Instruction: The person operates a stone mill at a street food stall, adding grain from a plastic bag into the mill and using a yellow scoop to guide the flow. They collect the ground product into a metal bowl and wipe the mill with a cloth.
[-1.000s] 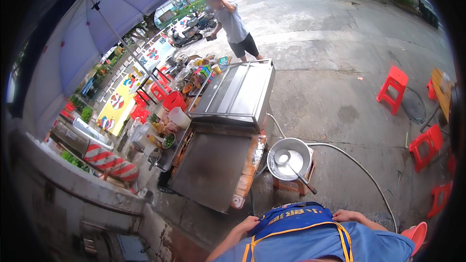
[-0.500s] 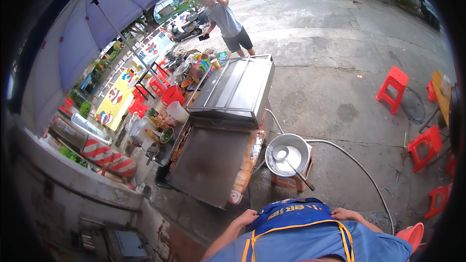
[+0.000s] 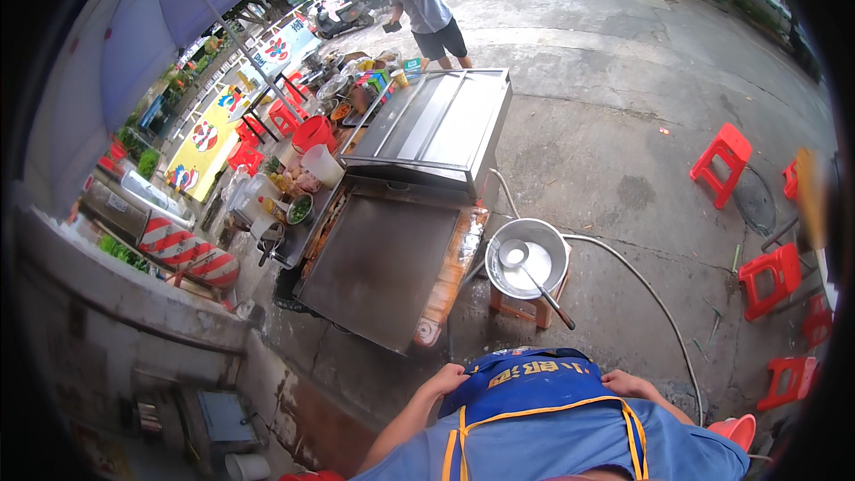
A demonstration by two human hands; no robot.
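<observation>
Left hand (image 3: 450, 379): fingers closed on the left edge of the blue apron (image 3: 525, 403). Right hand (image 3: 626, 383): appears closed on the opposite edge; fingertips partly hidden, exact pinch cannot be told. Apron lies at the near side, spread between the hands across the wearer's front, yellow trim running along it.

Handling note (judgement): matched grip height and even outward tension should keep the cloth flat; a harder pull on one side would likely skew it. Loose fabric is best kept off the griddle.

Just beyond, slightly right: metal pot (image 3: 554, 245) on a low stool (image 3: 517, 307), ladle (image 3: 541, 290) resting inside, handle over the near rim. Left of it: dark flat griddle (image 3: 378, 267), bare surface. Farther: metal-framed case (image 3: 427, 125). Far side: a person (image 3: 427, 4), one arm raised. Right: red stools (image 3: 773, 281).
</observation>
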